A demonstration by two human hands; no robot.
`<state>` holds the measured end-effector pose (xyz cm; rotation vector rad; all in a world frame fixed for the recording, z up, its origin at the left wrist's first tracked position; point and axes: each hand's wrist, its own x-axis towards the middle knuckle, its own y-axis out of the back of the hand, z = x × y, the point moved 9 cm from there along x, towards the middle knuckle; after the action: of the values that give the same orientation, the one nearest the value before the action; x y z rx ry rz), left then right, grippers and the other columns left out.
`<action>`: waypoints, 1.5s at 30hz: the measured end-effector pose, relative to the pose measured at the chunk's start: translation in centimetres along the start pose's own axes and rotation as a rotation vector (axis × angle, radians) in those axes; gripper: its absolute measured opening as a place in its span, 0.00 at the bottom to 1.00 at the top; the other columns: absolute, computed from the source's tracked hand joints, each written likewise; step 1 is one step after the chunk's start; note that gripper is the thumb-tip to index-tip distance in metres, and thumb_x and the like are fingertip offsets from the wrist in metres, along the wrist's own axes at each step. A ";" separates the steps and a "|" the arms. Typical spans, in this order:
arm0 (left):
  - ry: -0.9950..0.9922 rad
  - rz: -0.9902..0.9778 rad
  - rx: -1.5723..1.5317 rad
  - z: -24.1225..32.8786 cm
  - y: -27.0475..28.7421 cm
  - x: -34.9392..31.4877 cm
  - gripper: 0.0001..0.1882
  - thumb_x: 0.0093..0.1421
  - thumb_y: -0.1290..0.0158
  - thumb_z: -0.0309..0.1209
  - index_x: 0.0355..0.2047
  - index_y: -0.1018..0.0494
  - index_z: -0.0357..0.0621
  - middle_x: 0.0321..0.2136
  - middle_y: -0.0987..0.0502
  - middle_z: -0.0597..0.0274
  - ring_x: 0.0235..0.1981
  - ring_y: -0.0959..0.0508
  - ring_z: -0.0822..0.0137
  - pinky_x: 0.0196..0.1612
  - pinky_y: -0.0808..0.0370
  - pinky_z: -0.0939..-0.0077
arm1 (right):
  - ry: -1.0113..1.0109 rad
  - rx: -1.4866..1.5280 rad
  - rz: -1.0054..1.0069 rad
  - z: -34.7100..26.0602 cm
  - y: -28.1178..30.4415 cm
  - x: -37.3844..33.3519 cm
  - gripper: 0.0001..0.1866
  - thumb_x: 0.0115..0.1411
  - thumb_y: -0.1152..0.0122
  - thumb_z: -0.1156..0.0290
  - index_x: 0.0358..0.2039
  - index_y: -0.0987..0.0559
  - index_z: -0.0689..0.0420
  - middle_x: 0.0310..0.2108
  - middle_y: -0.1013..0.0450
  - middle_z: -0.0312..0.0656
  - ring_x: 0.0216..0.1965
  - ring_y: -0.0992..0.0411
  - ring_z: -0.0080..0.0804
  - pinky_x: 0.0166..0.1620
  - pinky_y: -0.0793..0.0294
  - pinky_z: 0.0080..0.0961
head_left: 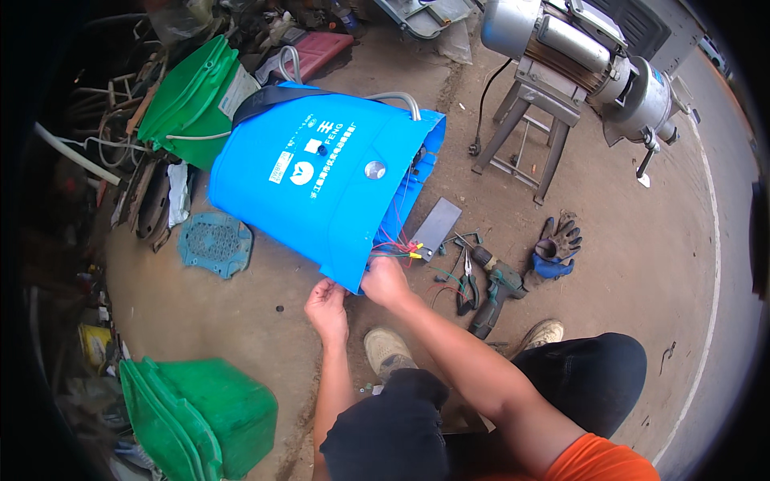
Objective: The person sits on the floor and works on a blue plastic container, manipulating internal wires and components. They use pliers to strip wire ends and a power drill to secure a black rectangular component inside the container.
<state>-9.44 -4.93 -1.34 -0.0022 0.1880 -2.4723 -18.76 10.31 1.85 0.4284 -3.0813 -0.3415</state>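
A blue backpack sprayer tank [277, 180] lies on its side, with its open base facing right. Red, green and yellow-tipped wires [405, 247] trail out of that opening to a grey battery-like block [438, 228] on the ground. My right hand [385, 280] reaches to the lower edge of the opening, its fingers hidden behind the rim. Just outside the same corner, my left hand [327, 311] has its fingertips pinched together; anything between them is too small to make out.
Pliers [468, 289], a cordless drill [499, 289] and work gloves [553, 247] lie right of my hands. A motor-driven machine [561, 72] stands at the far right. Green bins [216, 413] and a blue-grey cover plate [215, 244] are on the left, beside piled scrap.
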 end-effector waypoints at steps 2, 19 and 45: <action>-0.029 0.015 0.056 0.3 -0.7 -0.5 0.08 0.62 0.46 0.18 0.41 0.23 0.30 0.36 0.20 0.60 0.35 0.23 0.75 0.41 0.25 0.80 | 0.043 -0.013 0.023 0.0 0.5 0.0 0.12 0.55 0.37 0.66 0.31 0.18 0.63 0.35 0.23 0.59 0.39 0.24 0.57 0.41 0.26 0.47; -0.008 0.063 -0.108 -1.0 -0.9 -1.0 0.09 0.63 0.47 0.19 0.44 0.26 0.30 0.36 0.20 0.60 0.33 0.23 0.74 0.37 0.26 0.81 | -0.027 -0.013 -0.030 0.3 0.2 -0.1 0.15 0.54 0.36 0.62 0.31 0.18 0.64 0.29 0.22 0.57 0.31 0.22 0.53 0.34 0.26 0.41; -0.014 0.079 -0.191 -1.9 -1.0 -0.8 0.07 0.65 0.47 0.21 0.42 0.27 0.32 0.38 0.21 0.58 0.35 0.22 0.73 0.38 0.24 0.79 | -0.033 0.048 0.044 1.1 0.1 0.3 0.08 0.55 0.40 0.70 0.26 0.19 0.62 0.28 0.23 0.57 0.34 0.24 0.57 0.37 0.25 0.48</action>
<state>-9.51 -3.45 -3.06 -0.0913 0.4091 -2.3663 -19.08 10.55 0.77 0.3594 -3.1310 -0.2769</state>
